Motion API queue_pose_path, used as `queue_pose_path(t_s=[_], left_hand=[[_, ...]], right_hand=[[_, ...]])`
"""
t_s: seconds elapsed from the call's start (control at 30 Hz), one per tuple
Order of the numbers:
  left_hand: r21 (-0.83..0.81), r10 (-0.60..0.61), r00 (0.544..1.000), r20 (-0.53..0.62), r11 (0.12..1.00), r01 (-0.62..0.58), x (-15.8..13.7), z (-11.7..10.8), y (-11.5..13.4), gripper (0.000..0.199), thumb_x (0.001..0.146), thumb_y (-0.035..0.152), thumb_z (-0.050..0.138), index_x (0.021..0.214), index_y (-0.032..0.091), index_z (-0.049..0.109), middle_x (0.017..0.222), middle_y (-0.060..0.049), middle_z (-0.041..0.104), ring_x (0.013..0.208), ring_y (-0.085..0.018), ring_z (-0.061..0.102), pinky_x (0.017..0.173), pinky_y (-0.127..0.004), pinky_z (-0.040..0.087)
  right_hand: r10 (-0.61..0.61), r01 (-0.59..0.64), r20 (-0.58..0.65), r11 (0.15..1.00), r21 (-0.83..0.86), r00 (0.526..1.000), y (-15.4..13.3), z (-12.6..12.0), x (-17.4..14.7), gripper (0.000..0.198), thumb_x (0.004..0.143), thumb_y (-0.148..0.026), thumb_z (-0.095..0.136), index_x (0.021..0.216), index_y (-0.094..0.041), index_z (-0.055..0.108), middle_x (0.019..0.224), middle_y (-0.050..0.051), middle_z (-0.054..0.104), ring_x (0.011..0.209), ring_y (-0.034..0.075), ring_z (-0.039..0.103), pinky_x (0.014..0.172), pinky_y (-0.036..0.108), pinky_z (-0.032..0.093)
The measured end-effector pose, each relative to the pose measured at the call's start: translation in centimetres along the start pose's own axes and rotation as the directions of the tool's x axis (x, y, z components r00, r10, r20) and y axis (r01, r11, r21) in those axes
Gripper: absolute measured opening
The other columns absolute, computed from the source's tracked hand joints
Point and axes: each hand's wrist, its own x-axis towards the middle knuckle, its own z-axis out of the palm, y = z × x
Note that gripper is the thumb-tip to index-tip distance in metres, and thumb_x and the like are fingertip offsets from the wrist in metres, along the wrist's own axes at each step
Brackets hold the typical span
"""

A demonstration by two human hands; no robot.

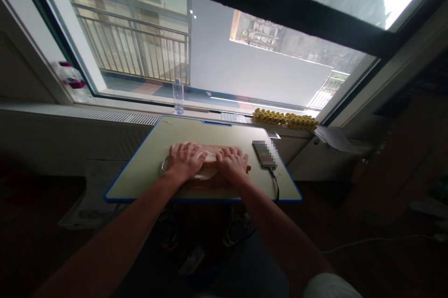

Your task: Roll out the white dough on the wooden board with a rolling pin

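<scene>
A wooden rolling pin (pixel 210 165) lies crosswise over a pale, flat sheet of dough (pixel 206 175) on a wooden cutting board (pixel 206 186). My left hand (pixel 185 160) is laid over the pin's left part, with the fingers pointing forward and the thumb toward the middle. Over its right part rests my right hand (pixel 232 162), fingers bent round the pin, whose right end sticks out just past the hand. Both palms hide much of the pin. A metal ring handle of the board shows left of my left hand.
The small table (pixel 140 167) has a blue edge. A phone (pixel 264 154) with a cable lies at its right. A clear bottle (pixel 178 97), yellow egg trays (pixel 285 119) and papers stand or lie along the windowsill. Another bottle (pixel 72 81) is at the far left.
</scene>
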Motion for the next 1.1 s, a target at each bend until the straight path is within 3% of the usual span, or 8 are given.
queue_pose_path(t_s=[0.23,0.43,0.67,0.9,1.1], left_hand=[[-0.035,0.006,0.999,0.045,0.999,-0.004,3.5,1.0,-0.7,0.06,0.107,0.057,0.032,0.149,0.03,0.064,0.163,-0.014,0.057,0.15,-0.037,0.048,0.126,-0.068,0.028],[-0.06,-0.007,0.991,0.131,0.998,0.015,6.4,1.2,-1.2,0.061,0.104,0.056,0.033,0.154,0.031,0.06,0.168,-0.013,0.052,0.153,-0.038,0.044,0.127,-0.07,0.026],[-0.077,-0.03,0.955,0.295,0.996,0.054,9.4,0.5,-1.3,0.067,0.103,0.058,0.034,0.158,0.028,0.057,0.173,-0.016,0.045,0.156,-0.041,0.041,0.126,-0.074,0.024],[-0.043,-0.031,0.986,0.165,0.998,0.039,11.9,2.1,-1.9,0.062,0.103,0.054,0.034,0.149,0.023,0.063,0.163,-0.018,0.055,0.149,-0.038,0.049,0.125,-0.066,0.032],[-0.043,-0.044,0.991,0.125,0.998,0.05,13.3,2.4,-2.0,0.061,0.105,0.049,0.031,0.144,0.018,0.065,0.157,-0.02,0.058,0.145,-0.038,0.052,0.124,-0.065,0.032]], right_hand=[[0.036,-0.037,0.02,0.997,0.066,0.999,0.4,0.6,3.6,0.05,0.11,-0.053,0.042,0.146,-0.03,0.067,0.15,0.01,0.067,0.142,0.032,0.052,0.12,0.053,0.038],[0.068,-0.073,0.047,0.992,0.108,0.997,0.6,0.9,6.4,0.053,0.106,-0.057,0.045,0.146,-0.031,0.066,0.156,0.009,0.063,0.143,0.033,0.051,0.121,0.056,0.038],[0.082,-0.103,0.145,0.985,0.14,0.986,0.9,1.1,9.6,0.059,0.101,-0.057,0.05,0.148,-0.024,0.065,0.159,0.014,0.06,0.144,0.038,0.051,0.121,0.062,0.037],[0.091,-0.106,0.106,0.984,0.143,0.99,1.3,2.2,12.5,0.059,0.102,-0.053,0.05,0.146,-0.017,0.065,0.156,0.019,0.061,0.141,0.037,0.054,0.12,0.059,0.039],[0.088,-0.095,0.08,0.991,0.095,0.993,1.4,2.8,14.4,0.055,0.103,-0.051,0.053,0.143,-0.015,0.066,0.15,0.02,0.065,0.14,0.037,0.057,0.119,0.059,0.04]])
